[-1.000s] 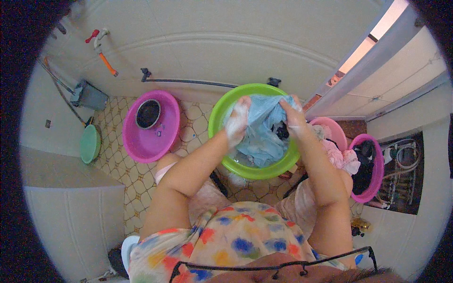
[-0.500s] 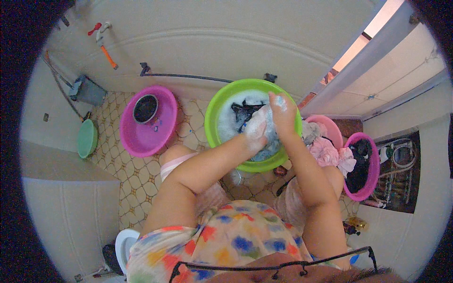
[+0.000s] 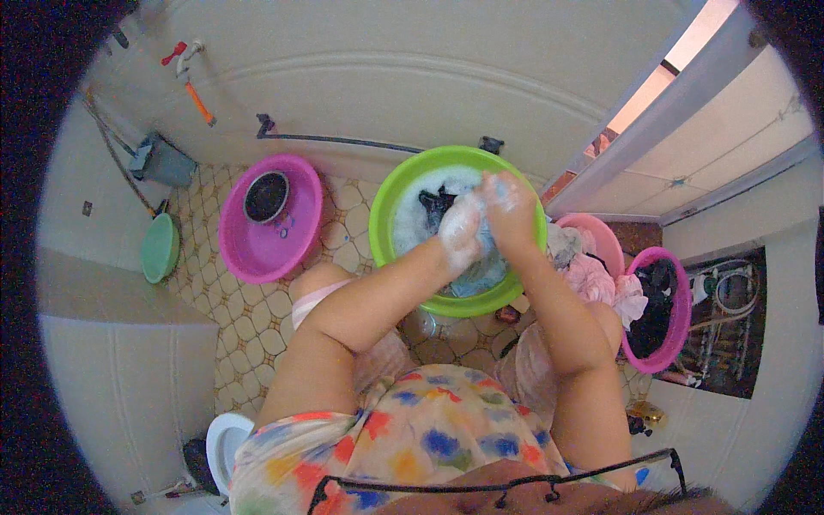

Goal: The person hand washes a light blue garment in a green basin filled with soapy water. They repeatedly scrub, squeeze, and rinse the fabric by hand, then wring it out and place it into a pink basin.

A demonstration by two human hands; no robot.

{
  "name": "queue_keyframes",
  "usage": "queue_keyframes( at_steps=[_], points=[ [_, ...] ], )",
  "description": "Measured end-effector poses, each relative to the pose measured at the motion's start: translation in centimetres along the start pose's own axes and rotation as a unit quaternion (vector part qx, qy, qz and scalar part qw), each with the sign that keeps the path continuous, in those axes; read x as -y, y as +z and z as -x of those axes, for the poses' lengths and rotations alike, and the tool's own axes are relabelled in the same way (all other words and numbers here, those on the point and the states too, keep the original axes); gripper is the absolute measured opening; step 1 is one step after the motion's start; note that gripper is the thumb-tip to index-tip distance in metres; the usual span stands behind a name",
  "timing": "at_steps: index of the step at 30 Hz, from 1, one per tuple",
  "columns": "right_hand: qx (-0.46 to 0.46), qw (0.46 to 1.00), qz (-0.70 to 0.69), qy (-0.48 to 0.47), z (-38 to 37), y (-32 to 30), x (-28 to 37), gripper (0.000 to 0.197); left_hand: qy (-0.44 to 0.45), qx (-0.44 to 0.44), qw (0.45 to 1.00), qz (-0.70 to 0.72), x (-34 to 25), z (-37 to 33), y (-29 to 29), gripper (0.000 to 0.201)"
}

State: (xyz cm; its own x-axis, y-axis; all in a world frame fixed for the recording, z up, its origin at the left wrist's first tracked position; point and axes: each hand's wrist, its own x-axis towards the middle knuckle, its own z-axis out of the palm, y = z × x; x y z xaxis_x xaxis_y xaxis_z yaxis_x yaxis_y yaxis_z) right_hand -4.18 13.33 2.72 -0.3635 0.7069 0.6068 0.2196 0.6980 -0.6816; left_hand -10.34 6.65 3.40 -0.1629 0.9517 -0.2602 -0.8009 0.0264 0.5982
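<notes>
A green basin [image 3: 383, 194] of sudsy water stands on the floor in front of me. Over it, my left hand [image 3: 462, 230], coated in white foam, is closed and bent toward the other hand. My right hand [image 3: 508, 210] is curled beside it, foam on its knuckles. A wet light-blue cloth [image 3: 486, 273] runs up between the two hands and hangs into the suds; both appear to grip it, though the fingers partly hide the hold. Left of my left hand, a black cloth [image 3: 436, 204] lies in the foam.
On the left, a magenta basin [image 3: 273, 249] holds a dark round container [image 3: 267, 197]. Right of the green basin are a pink basin [image 3: 608, 236] with pale clothes [image 3: 588, 276] and a magenta basin [image 3: 682, 318] with black clothes [image 3: 654, 300]. A pipe [image 3: 352, 142] runs along the wall.
Both hands have shifted slightly left and closer together over the basin. The black cloth shows less spread out, and the left hand is more curled.
</notes>
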Motion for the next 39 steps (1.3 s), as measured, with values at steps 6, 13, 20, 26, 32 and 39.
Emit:
queue_keyframes(
  at_steps=[6, 13, 20, 26, 32, 39],
  points=[
    [0.062, 0.989, 0.006, -0.131, 2.8, 1.6, 3.2, 0.022, -0.073, 0.293, 0.932, 0.199, 0.4, -4.9, -10.2, 0.026],
    [0.037, 0.976, -0.165, 0.136, -0.7, -0.1, -2.0, 0.022, -0.099, 0.059, 0.988, 0.103, -1.9, 0.9, -0.3, 0.037],
    [0.139, 0.734, -0.571, 0.34, 1.8, -2.1, -0.6, 0.038, -0.074, 0.095, 0.987, 0.11, -4.0, 1.7, -3.3, 0.044],
    [0.296, 0.837, -0.412, 0.207, 3.2, -2.7, -1.2, 0.077, -0.075, 0.043, 0.993, 0.086, -5.1, 2.1, -3.2, 0.045],
    [0.33, 0.937, -0.115, -0.001, 5.5, -1.7, -3.5, 0.053, -0.005, 0.018, 1.0, 0.005, -5.2, 2.1, -4.2, 0.025],
    [0.251, 0.9, -0.249, 0.253, 3.3, -4.8, -5.0, 0.023, -0.008, 0.042, 0.976, -0.212, -7.5, 3.4, -5.0, 0.018]
  ],
)
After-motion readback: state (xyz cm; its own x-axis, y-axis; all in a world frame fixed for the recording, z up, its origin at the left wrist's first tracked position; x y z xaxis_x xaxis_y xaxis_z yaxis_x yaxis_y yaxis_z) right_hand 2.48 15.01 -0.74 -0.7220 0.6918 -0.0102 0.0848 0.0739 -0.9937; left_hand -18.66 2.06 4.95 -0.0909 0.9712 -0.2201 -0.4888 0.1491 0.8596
